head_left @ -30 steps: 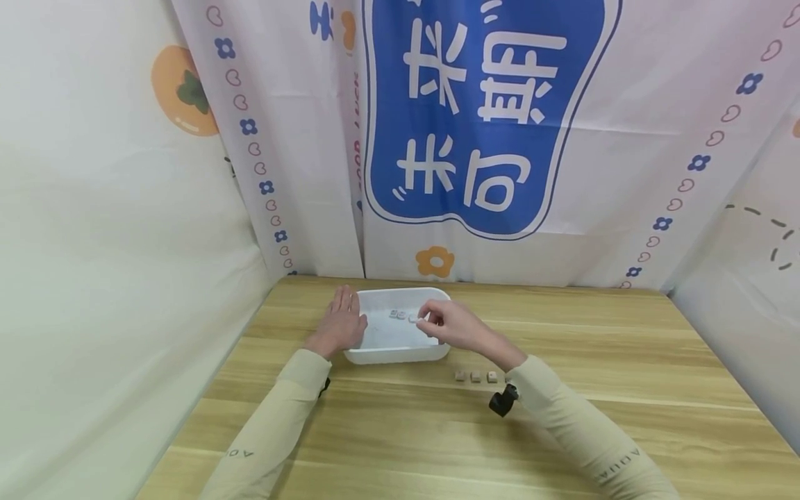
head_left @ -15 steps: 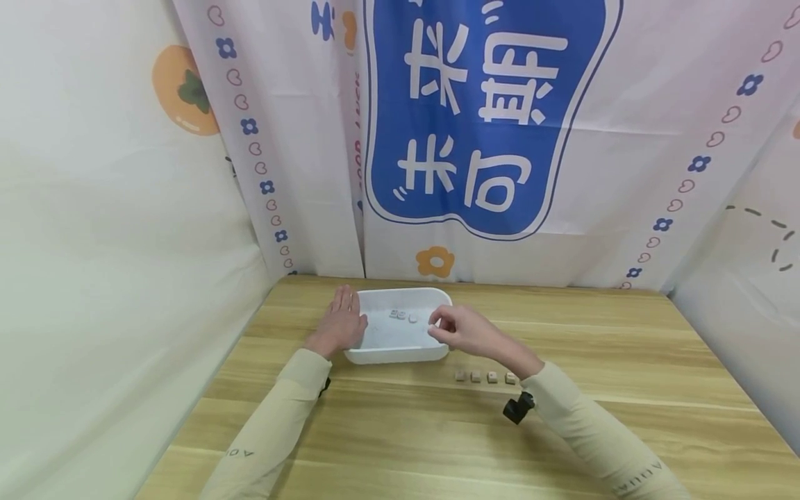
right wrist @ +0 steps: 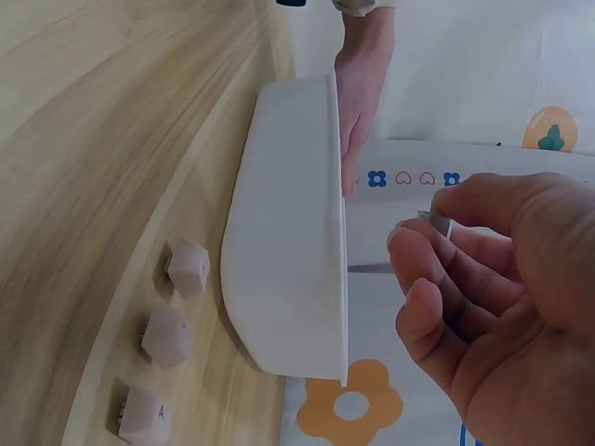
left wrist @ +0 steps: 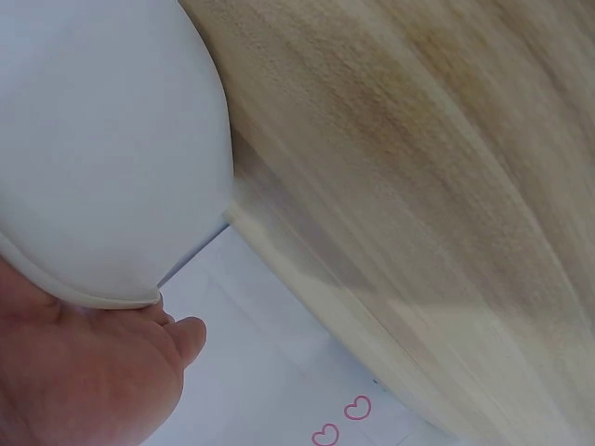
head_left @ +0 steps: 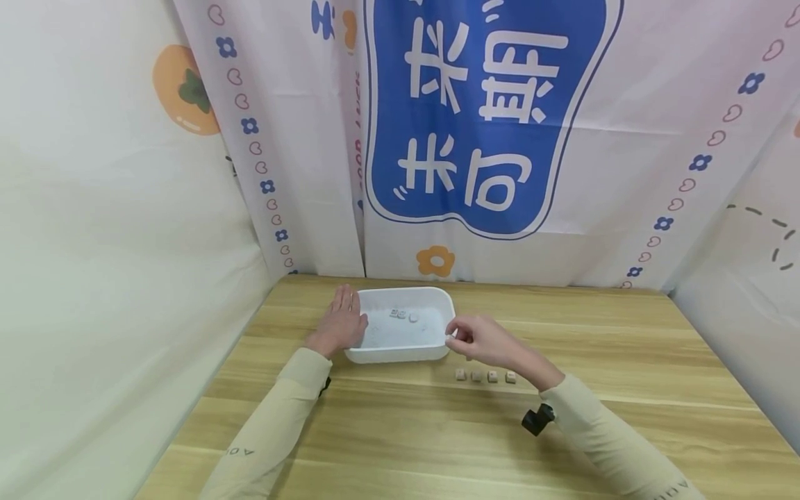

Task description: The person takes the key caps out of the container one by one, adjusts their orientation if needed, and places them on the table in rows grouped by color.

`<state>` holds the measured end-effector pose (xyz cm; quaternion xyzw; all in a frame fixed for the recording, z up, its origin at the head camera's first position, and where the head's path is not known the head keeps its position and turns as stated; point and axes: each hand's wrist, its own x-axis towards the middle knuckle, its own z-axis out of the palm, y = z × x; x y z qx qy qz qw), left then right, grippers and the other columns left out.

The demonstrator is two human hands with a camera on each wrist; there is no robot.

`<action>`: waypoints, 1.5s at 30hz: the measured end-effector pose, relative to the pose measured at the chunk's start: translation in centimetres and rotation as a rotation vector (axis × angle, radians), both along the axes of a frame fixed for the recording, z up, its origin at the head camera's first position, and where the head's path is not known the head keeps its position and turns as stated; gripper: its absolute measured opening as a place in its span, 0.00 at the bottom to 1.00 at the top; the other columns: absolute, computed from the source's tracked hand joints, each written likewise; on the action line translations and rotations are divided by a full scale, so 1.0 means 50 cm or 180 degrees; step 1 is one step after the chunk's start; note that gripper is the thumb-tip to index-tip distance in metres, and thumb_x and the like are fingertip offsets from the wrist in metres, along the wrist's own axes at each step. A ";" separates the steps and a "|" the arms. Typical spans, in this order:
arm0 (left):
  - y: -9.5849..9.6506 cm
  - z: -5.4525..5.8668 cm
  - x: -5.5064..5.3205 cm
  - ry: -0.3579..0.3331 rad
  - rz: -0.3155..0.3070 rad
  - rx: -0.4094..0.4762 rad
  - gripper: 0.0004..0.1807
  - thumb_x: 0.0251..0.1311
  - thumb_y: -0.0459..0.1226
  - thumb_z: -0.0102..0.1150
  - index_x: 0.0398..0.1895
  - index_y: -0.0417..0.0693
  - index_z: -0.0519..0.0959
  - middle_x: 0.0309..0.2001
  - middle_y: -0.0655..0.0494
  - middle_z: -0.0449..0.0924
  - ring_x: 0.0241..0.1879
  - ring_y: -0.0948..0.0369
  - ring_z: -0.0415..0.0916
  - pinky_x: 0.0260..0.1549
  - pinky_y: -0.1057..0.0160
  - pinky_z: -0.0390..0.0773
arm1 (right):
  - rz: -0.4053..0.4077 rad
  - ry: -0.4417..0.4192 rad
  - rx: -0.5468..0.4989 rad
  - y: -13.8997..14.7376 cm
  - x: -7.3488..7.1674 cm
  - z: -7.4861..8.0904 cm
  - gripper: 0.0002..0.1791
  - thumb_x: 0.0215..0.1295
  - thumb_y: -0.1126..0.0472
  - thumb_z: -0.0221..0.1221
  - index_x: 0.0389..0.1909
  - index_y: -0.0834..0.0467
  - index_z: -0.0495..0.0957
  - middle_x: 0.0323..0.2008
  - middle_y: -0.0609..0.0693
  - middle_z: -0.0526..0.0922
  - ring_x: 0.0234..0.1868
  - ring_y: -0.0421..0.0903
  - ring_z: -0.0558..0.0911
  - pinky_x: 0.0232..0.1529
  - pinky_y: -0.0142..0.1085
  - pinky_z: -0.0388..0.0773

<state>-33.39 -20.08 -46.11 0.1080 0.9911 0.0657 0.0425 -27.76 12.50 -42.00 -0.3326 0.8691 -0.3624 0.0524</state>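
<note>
A white rectangular plastic box (head_left: 400, 354) stands on the wooden table. My left hand (head_left: 340, 323) rests on its left rim with the fingers straight; the left wrist view shows the palm (left wrist: 84, 381) against the rim. Thumb and fingertips of my right hand (head_left: 484, 340) pinch a small pale keycap (right wrist: 441, 223), mostly hidden by the fingers, at the box's right rim. Inside the box lie three keycaps (head_left: 402, 315). In front of the box's right end, several pinkish keycaps (head_left: 493, 376) form a row; one keycap (right wrist: 146, 415) bears an A.
The wooden table (head_left: 400, 430) reaches back to a printed white cloth (head_left: 312, 173). Plain pale cloth (head_left: 112, 278) borders the left side, and another hangs at the right. A black wrist camera (head_left: 537, 420) hangs under the right sleeve.
My right hand has moved right and toward me, from over the box's inside to its right rim, still pinching the keycap. The left hand has kept its place.
</note>
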 end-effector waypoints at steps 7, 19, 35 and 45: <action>0.002 -0.002 -0.002 0.0010 -0.0021 0.0016 0.37 0.76 0.47 0.30 0.76 0.29 0.40 0.77 0.33 0.26 0.78 0.40 0.28 0.77 0.45 0.41 | -0.0024 -0.0042 0.0098 0.019 0.013 -0.007 0.11 0.69 0.57 0.59 0.44 0.61 0.80 0.27 0.51 0.85 0.20 0.35 0.78 0.23 0.29 0.79; 0.001 -0.005 -0.005 0.0030 -0.0031 -0.0027 0.37 0.76 0.46 0.30 0.75 0.28 0.40 0.77 0.32 0.27 0.78 0.39 0.28 0.77 0.44 0.41 | -0.0043 0.0170 0.0261 0.045 0.033 -0.023 0.07 0.68 0.57 0.60 0.41 0.55 0.82 0.26 0.47 0.86 0.21 0.31 0.76 0.22 0.27 0.77; -0.001 -0.001 -0.001 0.0017 -0.0001 -0.0023 0.37 0.76 0.47 0.29 0.76 0.30 0.39 0.77 0.34 0.25 0.78 0.41 0.26 0.77 0.45 0.39 | -0.0018 0.0232 0.0356 0.054 0.062 -0.066 0.04 0.65 0.59 0.62 0.38 0.55 0.81 0.24 0.38 0.83 0.23 0.29 0.75 0.23 0.26 0.75; -0.003 0.000 -0.001 0.0025 -0.0004 -0.0042 0.37 0.76 0.47 0.29 0.76 0.29 0.40 0.77 0.33 0.26 0.78 0.40 0.28 0.77 0.46 0.40 | 0.0099 0.0224 0.0470 0.049 0.074 -0.092 0.06 0.65 0.60 0.62 0.40 0.56 0.83 0.25 0.40 0.83 0.23 0.28 0.74 0.25 0.24 0.75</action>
